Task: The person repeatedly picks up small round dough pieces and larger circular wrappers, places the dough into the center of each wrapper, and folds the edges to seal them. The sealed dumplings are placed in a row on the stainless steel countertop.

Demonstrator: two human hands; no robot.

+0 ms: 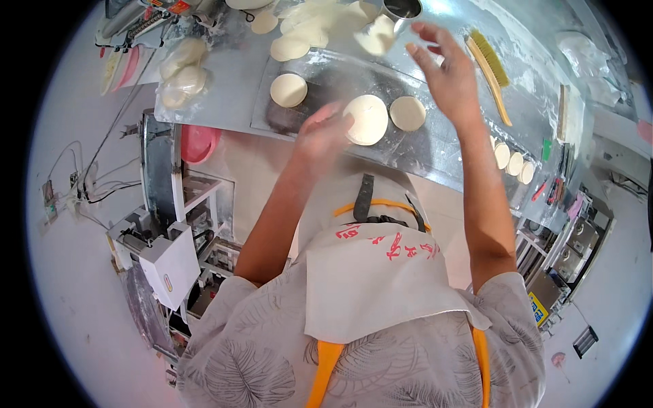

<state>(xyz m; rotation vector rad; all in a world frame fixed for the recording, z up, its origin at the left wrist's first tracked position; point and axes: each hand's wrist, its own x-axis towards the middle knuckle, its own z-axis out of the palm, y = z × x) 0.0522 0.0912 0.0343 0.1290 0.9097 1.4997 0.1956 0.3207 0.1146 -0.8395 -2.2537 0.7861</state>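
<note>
My left hand (325, 129), smeared by motion, grips the left edge of a pale round dough wrapper (368, 121) over the dark floured board (320, 68). My right hand (445, 76) is raised over the far right of the board with fingers apart and nothing in it. A blurred dough piece (376, 37) shows left of its fingertips, apart from them. One dough disc (288, 90) lies on the board left of my left hand, and another dough disc (408, 113) lies just right of the held one.
Several overlapping wrappers (303, 30) and a metal bowl (403, 8) sit at the far side. A wooden-handled brush (491, 64) lies at right, with small dough rounds (515, 164) nearer the edge. Bagged dough (183, 75) rests at left. Below the table stands a pink basin (198, 144).
</note>
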